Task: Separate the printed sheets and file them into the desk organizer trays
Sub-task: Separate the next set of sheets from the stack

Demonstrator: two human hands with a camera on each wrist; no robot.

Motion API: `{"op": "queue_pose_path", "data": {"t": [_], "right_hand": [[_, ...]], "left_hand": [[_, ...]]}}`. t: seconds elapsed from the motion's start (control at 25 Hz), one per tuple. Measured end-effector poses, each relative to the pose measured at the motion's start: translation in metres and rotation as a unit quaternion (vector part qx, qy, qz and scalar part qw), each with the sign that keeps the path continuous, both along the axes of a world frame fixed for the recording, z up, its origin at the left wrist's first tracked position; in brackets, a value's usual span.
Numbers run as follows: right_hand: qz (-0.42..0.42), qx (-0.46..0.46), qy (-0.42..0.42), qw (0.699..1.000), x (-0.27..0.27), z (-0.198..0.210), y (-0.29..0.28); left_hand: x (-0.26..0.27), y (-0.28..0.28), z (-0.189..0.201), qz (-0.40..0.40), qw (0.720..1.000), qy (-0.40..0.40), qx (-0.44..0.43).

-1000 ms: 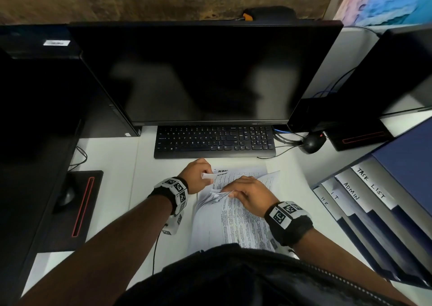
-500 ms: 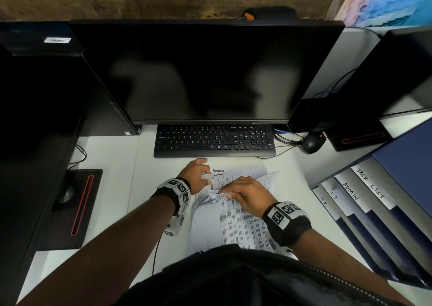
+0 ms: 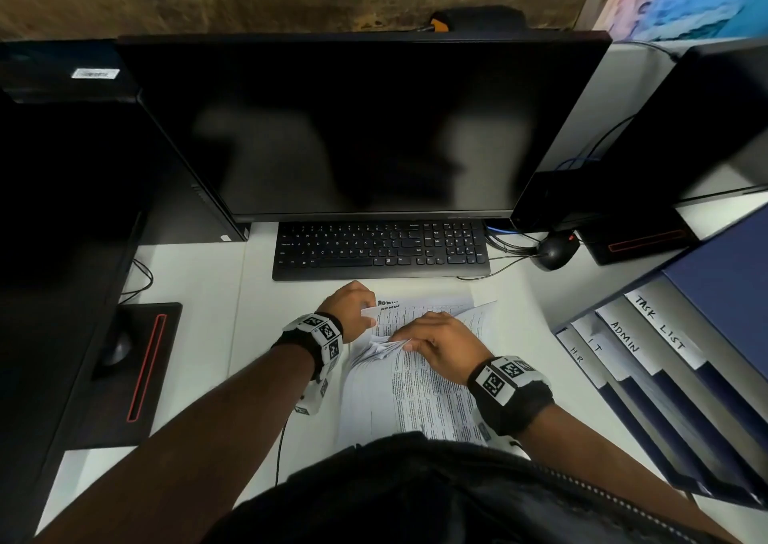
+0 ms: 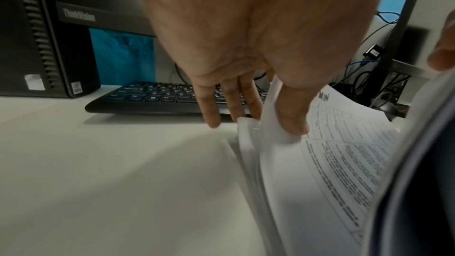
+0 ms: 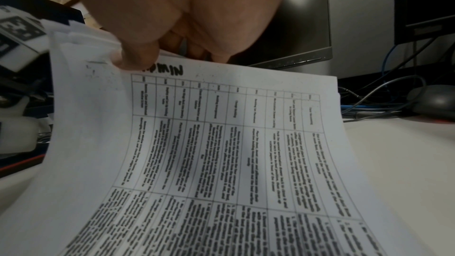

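Observation:
A stack of printed sheets (image 3: 415, 394) lies on the white desk in front of me, below the keyboard. My left hand (image 3: 368, 308) pinches the stack's upper left corner, thumb on top and fingers behind, as the left wrist view shows (image 4: 258, 122). My right hand (image 3: 405, 342) pinches the curled corners of the upper sheets. In the right wrist view its thumb (image 5: 138, 59) holds a table-printed sheet (image 5: 221, 143) headed ADMIN, lifted and bowed. The blue desk organizer trays (image 3: 648, 377), labelled HR, IT, ADMIN and TASK LIST, stand at the right.
A black keyboard (image 3: 380, 248) and large dark monitor (image 3: 353, 128) sit just beyond the sheets. A black mouse (image 3: 552, 252) with cables lies at the back right. A dark pad with a red stripe (image 3: 137, 369) and a computer tower stand at the left.
The left hand shifted slightly up and left at the stack's corner, and the handwritten ADMIN heading now shows beside it. The right hand keeps hold of the curled sheet corners.

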State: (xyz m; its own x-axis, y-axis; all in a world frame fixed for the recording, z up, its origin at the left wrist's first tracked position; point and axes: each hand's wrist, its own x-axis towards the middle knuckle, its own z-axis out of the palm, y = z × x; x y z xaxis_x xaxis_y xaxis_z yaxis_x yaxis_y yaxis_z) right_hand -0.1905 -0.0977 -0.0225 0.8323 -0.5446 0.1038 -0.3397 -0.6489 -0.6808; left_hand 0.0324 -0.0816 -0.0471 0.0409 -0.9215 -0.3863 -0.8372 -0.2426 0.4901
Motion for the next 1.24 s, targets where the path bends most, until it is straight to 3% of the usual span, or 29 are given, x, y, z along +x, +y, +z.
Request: {"op": "queue_pose_path", "data": {"t": [0.4,0.64,0.8,1.08,1.24], "right_hand": [[0.004,0.003,0.001,1.000,0.000,-0.001,-0.001],[0.005,-0.002,-0.003,1.000,0.001,0.001,-0.001],[0.003,-0.002,-0.006,1.000,0.001,0.000,-0.001],[0.008,-0.002,-0.004,1.000,0.002,0.001,-0.002],[0.008,-0.002,-0.005,1.000,0.001,0.001,-0.002]], "left_hand": [[-0.002,0.003,-0.001,0.039,0.999,0.016,0.021],[-0.009,0.006,0.011,0.050,0.996,-0.045,0.055],[-0.011,0.009,0.012,0.009,0.995,-0.088,0.045],[-0.001,0.006,0.001,-0.043,0.997,-0.048,0.045],[0.000,0.003,0.001,-0.073,0.993,-0.090,0.035]]}}
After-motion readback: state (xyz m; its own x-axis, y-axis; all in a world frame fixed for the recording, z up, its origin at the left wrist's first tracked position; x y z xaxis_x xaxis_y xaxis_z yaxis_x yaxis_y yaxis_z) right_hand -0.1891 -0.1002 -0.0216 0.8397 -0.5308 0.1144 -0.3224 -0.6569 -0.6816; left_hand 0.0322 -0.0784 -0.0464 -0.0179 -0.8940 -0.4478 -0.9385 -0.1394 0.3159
